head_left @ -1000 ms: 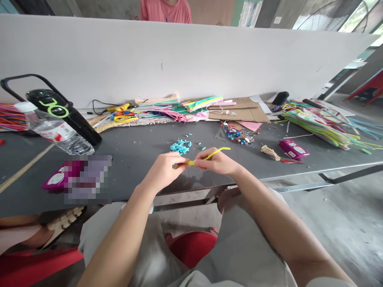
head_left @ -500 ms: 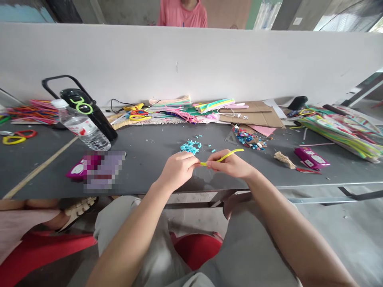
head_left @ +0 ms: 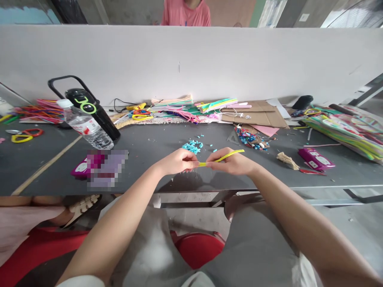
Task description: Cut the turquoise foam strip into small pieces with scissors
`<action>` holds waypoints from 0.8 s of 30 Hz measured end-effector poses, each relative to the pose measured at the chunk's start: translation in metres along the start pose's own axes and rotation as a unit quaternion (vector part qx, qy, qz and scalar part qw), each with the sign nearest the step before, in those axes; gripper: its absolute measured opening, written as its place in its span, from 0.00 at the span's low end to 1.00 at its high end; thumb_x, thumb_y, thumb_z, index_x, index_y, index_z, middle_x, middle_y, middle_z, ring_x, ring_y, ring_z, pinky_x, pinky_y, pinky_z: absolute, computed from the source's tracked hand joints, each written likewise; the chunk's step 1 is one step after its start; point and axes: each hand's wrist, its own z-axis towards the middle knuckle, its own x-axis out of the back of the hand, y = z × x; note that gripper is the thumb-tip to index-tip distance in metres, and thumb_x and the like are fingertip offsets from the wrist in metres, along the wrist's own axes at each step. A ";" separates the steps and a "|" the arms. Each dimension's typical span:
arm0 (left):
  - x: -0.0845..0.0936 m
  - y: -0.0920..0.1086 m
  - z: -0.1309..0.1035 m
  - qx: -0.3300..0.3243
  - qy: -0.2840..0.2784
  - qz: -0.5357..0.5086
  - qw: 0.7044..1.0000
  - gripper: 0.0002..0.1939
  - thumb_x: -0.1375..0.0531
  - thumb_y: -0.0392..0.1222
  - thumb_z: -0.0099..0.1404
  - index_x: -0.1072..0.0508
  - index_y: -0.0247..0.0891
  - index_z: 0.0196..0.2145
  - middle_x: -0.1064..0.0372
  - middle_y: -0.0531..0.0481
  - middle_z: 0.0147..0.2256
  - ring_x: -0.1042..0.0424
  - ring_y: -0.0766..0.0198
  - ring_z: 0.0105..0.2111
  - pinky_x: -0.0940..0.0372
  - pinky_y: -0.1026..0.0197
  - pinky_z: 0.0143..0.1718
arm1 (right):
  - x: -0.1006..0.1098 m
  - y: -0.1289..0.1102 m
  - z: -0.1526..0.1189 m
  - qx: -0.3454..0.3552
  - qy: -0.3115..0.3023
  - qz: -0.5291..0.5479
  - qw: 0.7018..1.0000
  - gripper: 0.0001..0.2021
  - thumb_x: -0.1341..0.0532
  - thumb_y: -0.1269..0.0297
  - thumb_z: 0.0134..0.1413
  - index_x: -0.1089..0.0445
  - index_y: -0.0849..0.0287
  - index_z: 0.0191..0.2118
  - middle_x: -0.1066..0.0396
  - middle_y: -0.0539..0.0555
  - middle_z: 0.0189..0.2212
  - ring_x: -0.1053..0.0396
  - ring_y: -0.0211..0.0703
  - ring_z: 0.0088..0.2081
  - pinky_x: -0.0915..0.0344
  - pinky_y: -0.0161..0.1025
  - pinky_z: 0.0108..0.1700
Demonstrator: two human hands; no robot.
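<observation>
A yellow pipe cleaner (head_left: pixel 229 155) stretches between my two hands above the front of the grey table. My left hand (head_left: pixel 176 161) pinches its left end between thumb and fingertips. My right hand (head_left: pixel 229 161) is closed on it a short way along, and the free end sticks out up and to the right past the knuckles. Just beyond my left hand lies a pile of small turquoise pieces (head_left: pixel 191 146), with a few loose ones scattered around it.
A clear water bottle (head_left: pixel 89 127) and black flask (head_left: pixel 103 121) stand left, near scissors (head_left: pixel 25 135) and a purple packet (head_left: pixel 82 167). Pipe cleaner bundles (head_left: pixel 217 104) and cardboard (head_left: pixel 254 113) line the back. Right are a bead heap (head_left: pixel 253 139), another purple packet (head_left: pixel 316 158) and a large bundle (head_left: pixel 344 133).
My left hand has turned and lowered its wrist, so its thumb and fingertips now show on the yellow pipe cleaner. My right hand keeps its hold. The view has shifted slightly.
</observation>
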 end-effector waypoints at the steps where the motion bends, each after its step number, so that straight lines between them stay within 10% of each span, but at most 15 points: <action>1: 0.000 -0.001 0.001 0.003 0.009 0.003 1.000 0.18 0.37 0.56 0.63 0.27 0.37 0.29 0.33 0.52 0.25 0.33 0.64 0.26 0.38 0.62 0.28 | 0.000 0.002 0.002 0.002 0.010 -0.005 1.000 0.15 0.38 0.56 0.61 0.22 0.63 0.34 0.31 0.51 0.25 0.42 0.36 0.27 0.45 0.35 0.27; 10: 0.003 -0.009 0.004 -0.011 0.043 -0.179 0.983 0.13 0.36 0.49 0.64 0.24 0.36 0.29 0.32 0.50 0.25 0.35 0.67 0.25 0.40 0.65 0.27 | -0.004 0.003 0.008 0.014 0.108 0.063 0.992 0.11 0.34 0.60 0.57 0.22 0.64 0.32 0.29 0.51 0.23 0.39 0.35 0.25 0.43 0.34 0.26; 17: -0.005 -0.014 0.003 -0.018 0.201 -0.446 0.872 0.23 0.34 0.60 0.60 0.19 0.34 0.36 0.25 0.46 0.31 0.28 0.67 0.28 0.33 0.67 0.27 | -0.017 -0.003 0.013 0.010 0.207 0.147 0.967 0.13 0.34 0.56 0.58 0.23 0.62 0.31 0.28 0.52 0.23 0.36 0.36 0.26 0.39 0.35 0.28; 24: -0.037 -0.002 0.005 -0.087 0.293 -0.419 0.855 0.13 0.27 0.49 0.56 0.17 0.37 0.34 0.23 0.48 0.32 0.27 0.66 0.32 0.33 0.66 0.33 | -0.037 -0.016 0.015 0.008 0.247 0.203 0.947 0.15 0.33 0.53 0.57 0.24 0.61 0.29 0.29 0.51 0.23 0.37 0.36 0.25 0.38 0.36 0.28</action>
